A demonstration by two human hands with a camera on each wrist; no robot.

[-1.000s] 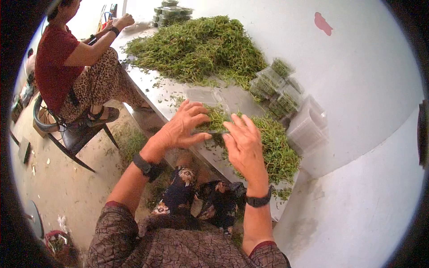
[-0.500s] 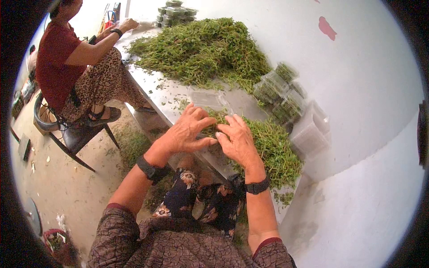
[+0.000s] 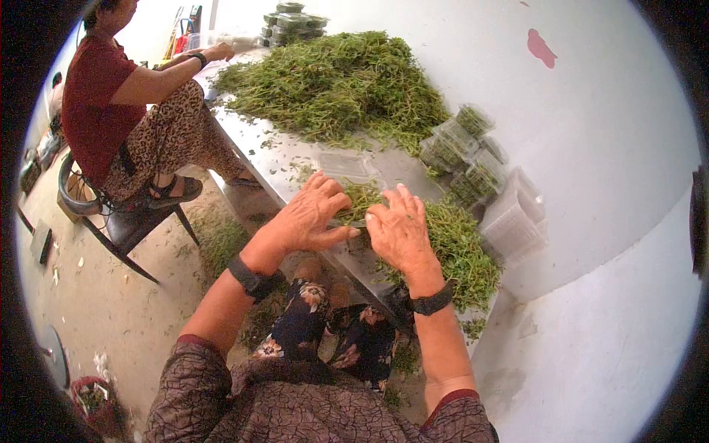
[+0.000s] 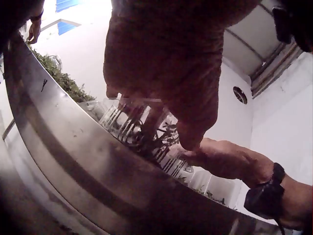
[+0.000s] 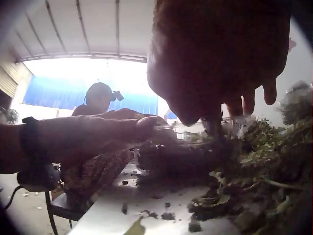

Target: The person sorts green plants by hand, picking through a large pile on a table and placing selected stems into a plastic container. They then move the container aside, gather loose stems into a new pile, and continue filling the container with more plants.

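Note:
Near the table edge, both hands are at a clear ribbed plastic box (image 4: 117, 121) that contains green leafy stems (image 3: 360, 196). My left hand (image 3: 306, 216) holds the box on its left side, thumb along the near rim and fingers over the greens. On the other side, my right hand (image 3: 403, 235) has its thumb against the near wall, as the left wrist view shows, and its fingers bent down at the greens. A clear flat lid (image 3: 347, 164) lies behind the hands. Much of the box is hidden by the hands in the head view.
A small heap of greens (image 3: 465, 255) lies right of my hands, a large heap (image 3: 336, 88) farther back. Filled boxes (image 3: 461, 159) and nested clear boxes (image 3: 515, 218) stand by the wall. Another person (image 3: 111, 96) sits at left, near more stacked boxes (image 3: 292, 26).
My right hand moved left toward the left hand, then back right a little, uncovering greens between them. The left hand has stayed at the box.

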